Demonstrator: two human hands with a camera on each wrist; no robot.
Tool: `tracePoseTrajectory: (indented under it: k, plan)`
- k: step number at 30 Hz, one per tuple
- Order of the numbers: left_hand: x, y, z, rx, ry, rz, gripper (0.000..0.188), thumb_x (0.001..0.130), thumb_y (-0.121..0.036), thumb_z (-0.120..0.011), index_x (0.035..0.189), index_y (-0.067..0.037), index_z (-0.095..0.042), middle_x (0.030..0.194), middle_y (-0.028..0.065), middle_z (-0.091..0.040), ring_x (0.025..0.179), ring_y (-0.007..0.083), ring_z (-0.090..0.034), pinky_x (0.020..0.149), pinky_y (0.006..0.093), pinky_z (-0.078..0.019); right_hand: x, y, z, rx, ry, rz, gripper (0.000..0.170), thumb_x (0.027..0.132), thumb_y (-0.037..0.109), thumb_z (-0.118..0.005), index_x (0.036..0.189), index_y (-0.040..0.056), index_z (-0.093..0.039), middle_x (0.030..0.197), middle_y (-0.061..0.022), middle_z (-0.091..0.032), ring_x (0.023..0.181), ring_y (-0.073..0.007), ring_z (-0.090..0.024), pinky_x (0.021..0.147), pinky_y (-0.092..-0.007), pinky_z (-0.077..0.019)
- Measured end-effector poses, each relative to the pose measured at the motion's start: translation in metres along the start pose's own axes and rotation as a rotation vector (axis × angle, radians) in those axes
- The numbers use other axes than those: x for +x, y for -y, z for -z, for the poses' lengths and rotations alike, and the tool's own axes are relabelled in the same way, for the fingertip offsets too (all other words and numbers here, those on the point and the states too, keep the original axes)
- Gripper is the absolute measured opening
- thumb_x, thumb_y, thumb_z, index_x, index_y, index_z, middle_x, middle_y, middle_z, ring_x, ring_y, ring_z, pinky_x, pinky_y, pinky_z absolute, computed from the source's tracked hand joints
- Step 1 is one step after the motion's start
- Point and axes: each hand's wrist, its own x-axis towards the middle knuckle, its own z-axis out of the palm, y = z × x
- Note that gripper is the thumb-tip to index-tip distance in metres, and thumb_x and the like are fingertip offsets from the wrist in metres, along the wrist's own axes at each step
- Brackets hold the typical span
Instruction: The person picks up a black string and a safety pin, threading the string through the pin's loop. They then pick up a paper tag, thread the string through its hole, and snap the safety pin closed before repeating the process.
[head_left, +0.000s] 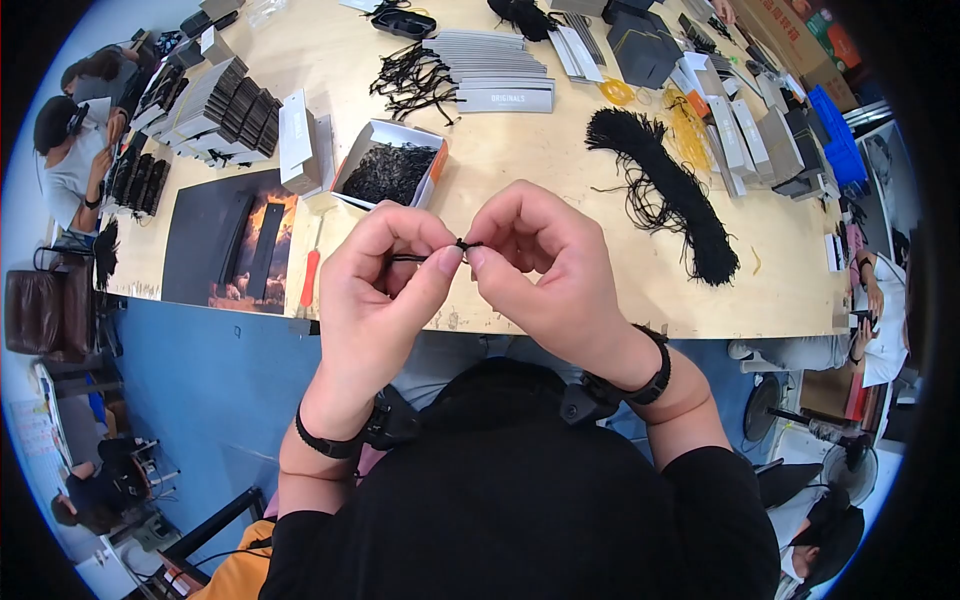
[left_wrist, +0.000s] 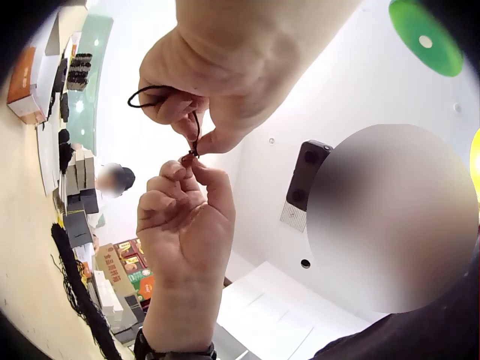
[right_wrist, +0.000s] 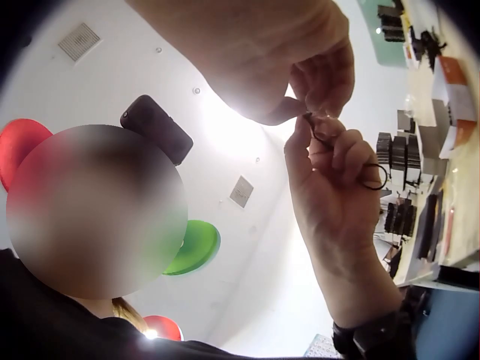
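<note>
Both hands meet over the near part of the table, raised above it. My left hand (head_left: pixel 375 285) pinches a thin black cord (left_wrist: pixel 197 124) between thumb and forefinger. A loop of that cord (right_wrist: pixel 382 178) hangs out past the left fingers. Thumb and forefinger of my right hand (head_left: pixel 555 270) pinch the same cord at a small dark knot (head_left: pixel 461 244), right against the left fingertips. The rest of the cord is hidden inside the left hand.
Beyond the left hand stands an open box (head_left: pixel 440 165) of small black pieces. A bundle of black cords (head_left: pixel 670 190) lies right. Grey strips with black cords (head_left: pixel 505 95) lie at the back. A red-handled tool (head_left: pixel 310 275) and dark picture sheet (head_left: pixel 200 235) lie left.
</note>
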Motion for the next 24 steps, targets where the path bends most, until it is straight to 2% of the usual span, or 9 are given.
tracePoseTrajectory:
  k: [5, 7, 10, 17, 19, 20, 22, 24]
  plan:
    - [-0.0001, -0.0015, -0.0006, -0.082, 0.029, 0.043, 0.008, 0.082, 0.001, -0.057, 0.088, -0.002, -0.052, 0.078, -0.0036, -0.05, 0.065, -0.001, -0.041, 0.054, 0.0126, -0.0314, 0.0002, 0.0001, -0.0002, 0.007, 0.004, -0.01, 0.01, 0.078, 0.0, -0.055, 0.087, 0.0007, -0.051, 0.078, -0.0003, -0.054, 0.069, -0.0031, -0.052, 0.061, -0.0174, -0.0433]
    - [0.0005, -0.0009, -0.0006, -0.123, 0.039, 0.055, 0.009, 0.082, 0.001, -0.057, 0.089, -0.002, -0.052, 0.078, -0.0037, -0.049, 0.067, -0.0008, -0.041, 0.055, 0.0127, -0.0315, -0.0005, 0.0011, -0.0006, 0.092, 0.002, -0.03, 0.009, 0.079, 0.001, -0.055, 0.086, 0.0004, -0.05, 0.077, -0.0011, -0.054, 0.068, -0.0034, -0.053, 0.057, -0.017, -0.0438]
    - [0.0013, -0.0003, -0.0009, -0.127, 0.046, 0.034, 0.009, 0.082, 0.0, -0.057, 0.089, -0.002, -0.051, 0.078, -0.0036, -0.049, 0.068, -0.0007, -0.042, 0.056, 0.0128, -0.0314, -0.0005, -0.0012, 0.0011, 0.021, -0.002, 0.002, 0.008, 0.079, 0.001, -0.055, 0.086, -0.0001, -0.05, 0.076, -0.0018, -0.054, 0.067, -0.0037, -0.053, 0.054, -0.0167, -0.0446]
    - [0.0015, -0.0003, -0.0001, -0.037, 0.052, -0.034, 0.008, 0.082, 0.001, -0.057, 0.087, -0.002, -0.052, 0.077, -0.0038, -0.05, 0.068, 0.0004, -0.043, 0.06, 0.0146, -0.0325, 0.0002, -0.0014, 0.0, 0.07, -0.012, -0.017, 0.008, 0.079, 0.001, -0.056, 0.085, -0.0002, -0.052, 0.077, -0.0011, -0.055, 0.066, -0.0026, -0.052, 0.055, -0.0165, -0.043]
    - [0.0017, 0.0014, 0.0007, 0.029, 0.041, -0.056, 0.008, 0.082, 0.002, -0.057, 0.086, -0.002, -0.052, 0.077, -0.0041, -0.05, 0.068, 0.0006, -0.044, 0.06, 0.0149, -0.0325, 0.0016, -0.0052, -0.0032, 0.05, -0.114, 0.084, 0.009, 0.074, 0.007, -0.062, 0.077, 0.002, -0.054, 0.061, 0.0017, -0.054, 0.053, -0.0005, -0.049, 0.047, -0.0163, -0.038]
    - [0.0025, 0.0034, 0.001, 0.071, 0.031, -0.094, 0.008, 0.081, 0.001, -0.057, 0.086, -0.002, -0.053, 0.076, -0.0043, -0.049, 0.067, 0.0006, -0.043, 0.058, 0.0151, -0.0316, 0.001, -0.0036, -0.0021, 0.05, -0.114, 0.084, 0.009, 0.074, 0.007, -0.062, 0.077, 0.002, -0.054, 0.061, 0.0017, -0.054, 0.053, -0.0005, -0.049, 0.047, -0.0163, -0.038]
    - [0.0027, 0.0034, 0.0001, 0.113, 0.021, -0.132, 0.008, 0.081, 0.001, -0.058, 0.086, -0.003, -0.053, 0.075, -0.0045, -0.049, 0.065, 0.0006, -0.041, 0.057, 0.0152, -0.0308, -0.0008, 0.0018, 0.0009, -0.027, -0.049, 0.019, 0.006, 0.077, 0.0, -0.057, 0.082, 0.0003, -0.053, 0.074, 0.0007, -0.055, 0.064, -0.001, -0.051, 0.056, -0.0156, -0.0415]
    - [0.0021, 0.0006, -0.0032, -0.138, 0.021, 0.064, 0.006, 0.081, -0.002, -0.057, 0.087, -0.003, -0.054, 0.072, -0.0045, -0.048, 0.061, 0.001, -0.038, 0.053, 0.0161, -0.029, -0.0021, 0.0041, 0.0001, -0.043, -0.053, 0.019, 0.006, 0.077, 0.0, -0.057, 0.082, 0.0004, -0.053, 0.073, 0.001, -0.055, 0.063, -0.0008, -0.05, 0.056, -0.0155, -0.0412]
